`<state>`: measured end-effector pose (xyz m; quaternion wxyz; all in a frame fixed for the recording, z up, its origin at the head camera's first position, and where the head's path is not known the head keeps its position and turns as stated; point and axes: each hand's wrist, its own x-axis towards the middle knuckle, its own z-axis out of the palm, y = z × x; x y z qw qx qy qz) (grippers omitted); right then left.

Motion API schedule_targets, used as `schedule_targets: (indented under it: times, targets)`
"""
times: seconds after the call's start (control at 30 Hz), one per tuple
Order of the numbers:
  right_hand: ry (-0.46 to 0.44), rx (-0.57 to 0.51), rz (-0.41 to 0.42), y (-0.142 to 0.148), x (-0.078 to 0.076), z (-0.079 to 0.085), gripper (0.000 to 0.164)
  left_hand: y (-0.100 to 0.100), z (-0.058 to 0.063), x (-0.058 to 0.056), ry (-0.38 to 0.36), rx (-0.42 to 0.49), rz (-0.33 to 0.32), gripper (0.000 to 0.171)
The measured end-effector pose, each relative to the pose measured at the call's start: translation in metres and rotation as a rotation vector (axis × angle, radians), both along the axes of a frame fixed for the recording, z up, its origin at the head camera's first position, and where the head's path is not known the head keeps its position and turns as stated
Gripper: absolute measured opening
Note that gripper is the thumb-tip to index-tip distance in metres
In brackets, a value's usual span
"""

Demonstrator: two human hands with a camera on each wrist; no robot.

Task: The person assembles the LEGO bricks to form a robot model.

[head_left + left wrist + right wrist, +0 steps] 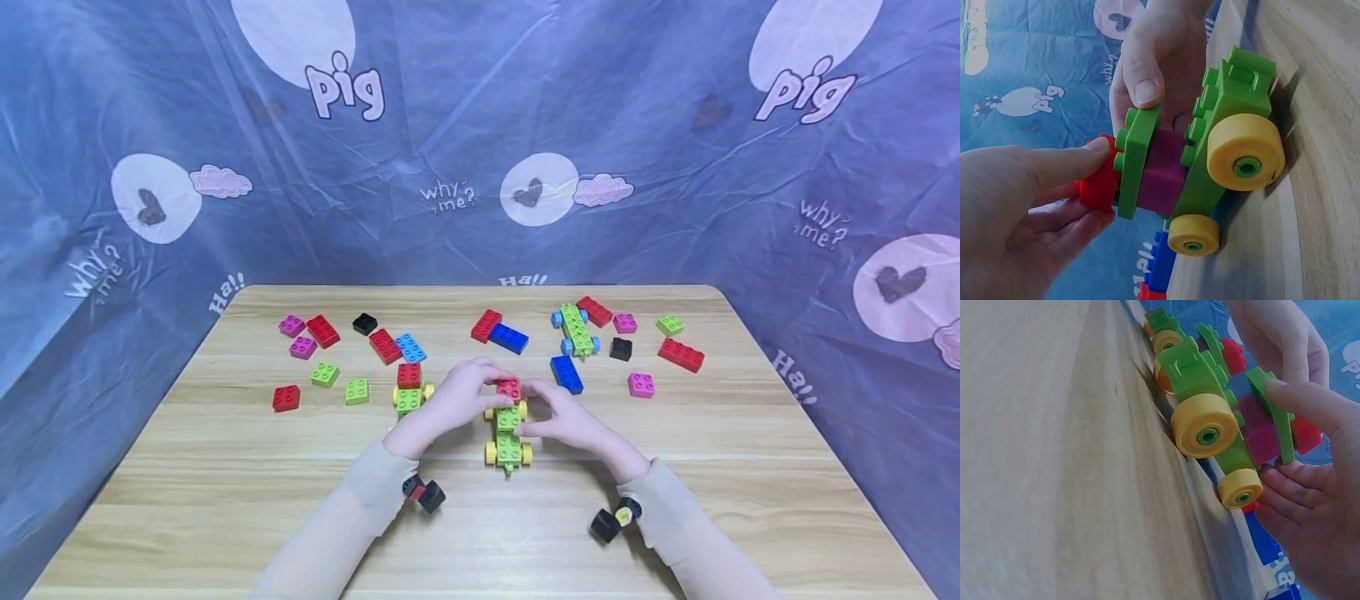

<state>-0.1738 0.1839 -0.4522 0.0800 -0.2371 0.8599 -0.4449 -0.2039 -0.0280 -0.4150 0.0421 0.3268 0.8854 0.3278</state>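
A green car base (510, 450) with yellow wheels stands on the table at the middle. On it sits a purple brick (1161, 172), topped by a thin green brick (1138, 164) and a red brick (1096, 187). My left hand (459, 398) pinches the red brick between thumb and fingers. From the other side my right hand (566, 421) holds the thin green brick, its thumb on one end and fingertips at the other. Left of these, partly behind my left arm, is a similar car (408, 402) with a red brick on top.
Another green car base (576, 329) with blue wheels stands at the back right. Blue bricks (566, 375) and red bricks (681, 354) lie around it. Several pink, green, black and red bricks are scattered at the left, including a red one (286, 398). A patterned blue cloth (465, 250) hangs behind the table.
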Motion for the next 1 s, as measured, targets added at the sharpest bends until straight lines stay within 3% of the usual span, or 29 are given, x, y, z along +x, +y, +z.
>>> schedule_targets:
  times: [0.53, 1.0]
  targets:
    - [0.003, 0.006, -0.007, -0.0005, 0.0007, -0.0005, 0.069, -0.0017, -0.0008, 0.0008, -0.057, 0.034, 0.030, 0.039]
    - [-0.001, 0.004, -0.012, -0.0006, 0.0012, 0.0000, 0.070, 0.0009, 0.0025, 0.0006, -0.088, -0.013, 0.046, 0.040]
